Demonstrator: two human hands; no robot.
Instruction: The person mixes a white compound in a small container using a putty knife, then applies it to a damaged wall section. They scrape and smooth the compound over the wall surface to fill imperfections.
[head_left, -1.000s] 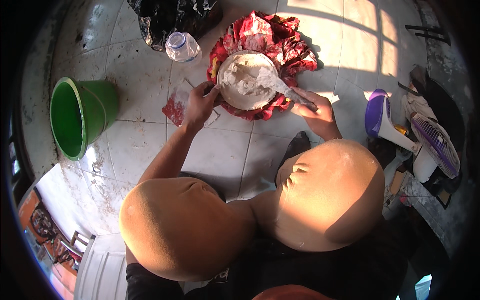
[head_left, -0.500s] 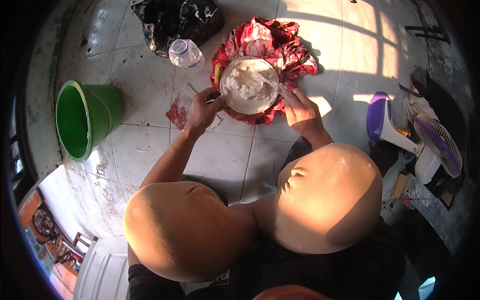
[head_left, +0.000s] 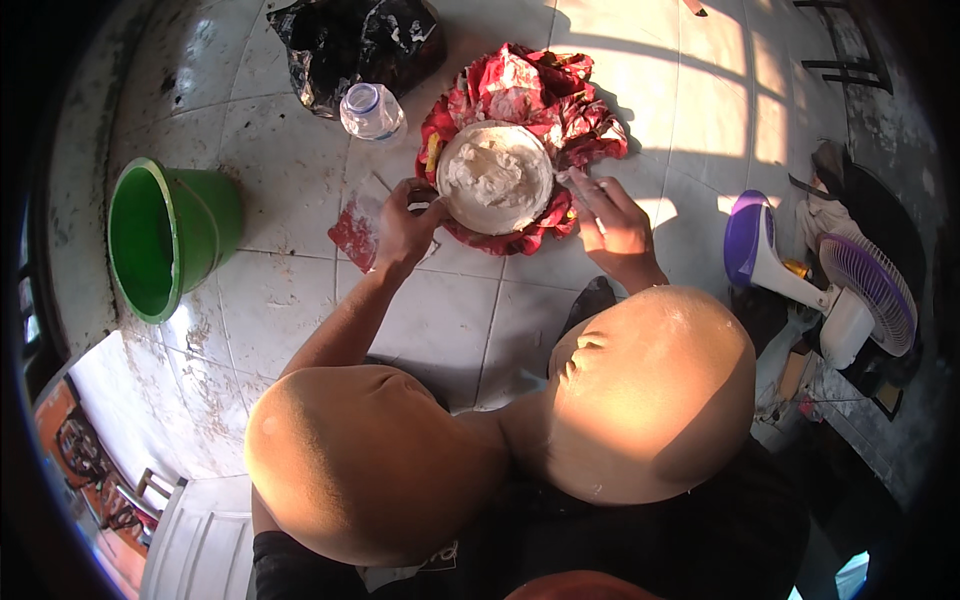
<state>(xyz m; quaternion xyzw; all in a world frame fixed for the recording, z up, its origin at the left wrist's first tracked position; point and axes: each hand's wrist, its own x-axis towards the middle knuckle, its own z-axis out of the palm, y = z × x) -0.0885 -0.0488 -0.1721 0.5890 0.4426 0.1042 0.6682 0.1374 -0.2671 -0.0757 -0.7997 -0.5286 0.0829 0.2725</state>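
Note:
A round white bowl [head_left: 541, 201] of thick whitish paste [head_left: 487, 170] sits on a crumpled red plastic sheet [head_left: 510, 85] smeared with white. At its left rim, my left hand [head_left: 410, 222] is closed, thumb and fingers pinching the edge. My right hand [head_left: 617, 222] is just off the right rim, over the sheet's edge, with its fingers bent together. Something small and whitish shows at those fingertips, too small to name. Beside my left hand a flat red piece [head_left: 354, 236], dusted white, lies on the tiles.
A green bucket [head_left: 205, 225] stands at the left. Beyond the bowl are a clear plastic jar [head_left: 373, 113] and a black plastic bag [head_left: 350, 50]. To the right lies a purple and white fan [head_left: 845, 330]. My bent knees frame the tiled floor [head_left: 430, 330].
My right hand has drawn back slightly from the bowl; the pale strip that reached from its fingers over the paste no longer shows there. My left hand stays at the rim.

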